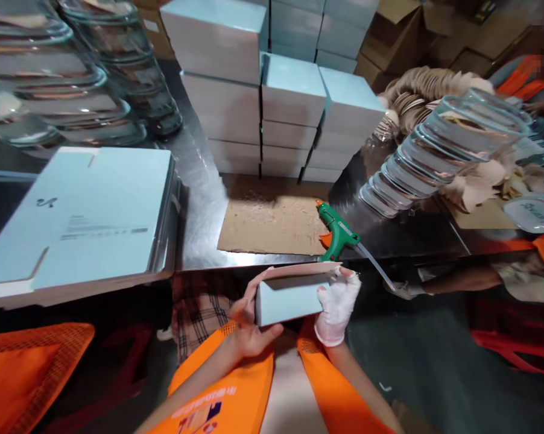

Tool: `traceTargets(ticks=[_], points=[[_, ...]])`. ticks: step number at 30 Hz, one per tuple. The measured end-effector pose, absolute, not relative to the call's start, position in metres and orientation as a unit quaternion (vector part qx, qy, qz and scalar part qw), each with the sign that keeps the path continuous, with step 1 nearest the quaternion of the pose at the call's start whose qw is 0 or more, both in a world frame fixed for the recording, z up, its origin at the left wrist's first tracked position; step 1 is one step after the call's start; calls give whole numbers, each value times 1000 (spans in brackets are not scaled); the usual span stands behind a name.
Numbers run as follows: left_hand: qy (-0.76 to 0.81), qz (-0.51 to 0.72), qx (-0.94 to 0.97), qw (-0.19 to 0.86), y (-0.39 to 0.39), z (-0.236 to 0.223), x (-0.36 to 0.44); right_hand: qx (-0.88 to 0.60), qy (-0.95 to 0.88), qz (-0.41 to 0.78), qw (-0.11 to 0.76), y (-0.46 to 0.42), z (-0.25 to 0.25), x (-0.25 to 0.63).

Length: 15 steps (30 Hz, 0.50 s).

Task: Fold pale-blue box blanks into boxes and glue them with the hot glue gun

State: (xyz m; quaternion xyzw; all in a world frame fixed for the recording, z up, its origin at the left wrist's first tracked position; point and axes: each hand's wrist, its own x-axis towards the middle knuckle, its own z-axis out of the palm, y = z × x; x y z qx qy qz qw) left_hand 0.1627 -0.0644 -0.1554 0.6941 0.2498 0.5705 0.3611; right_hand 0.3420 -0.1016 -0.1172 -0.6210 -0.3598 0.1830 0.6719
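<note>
A small light-blue cardboard box (290, 301) is held over my lap, just in front of the table edge. My bare left hand (249, 328) wraps around its left end, thumb toward me. On the other end closes my right hand (339, 304), which wears a white glove with the fingertips bare. A raised flap (299, 270) runs along the box's far side. Just beyond the right hand, a green glue gun (339, 232) with an orange nozzle and trigger lies partly on a brown cardboard sheet (267, 220), a glue stick trailing from its back.
Stacked light-blue boxes (290, 108) rise behind the cardboard sheet. Flattened printed boxes (104, 205) lie in a pile at left. Clear containers (113, 60) tower at back left, and another leaning stack (435, 150) stands at right. A person (520, 78) is at the far right.
</note>
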Motion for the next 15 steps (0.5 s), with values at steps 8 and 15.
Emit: traceTargets(ticks=[8,15], points=[[371,555,695,269,-51,-151,145,-845,-357,123,379,-56,-81,410],[416,563,647,302,-35,-150,156,-883,-289,237,284,-14,-73,466]])
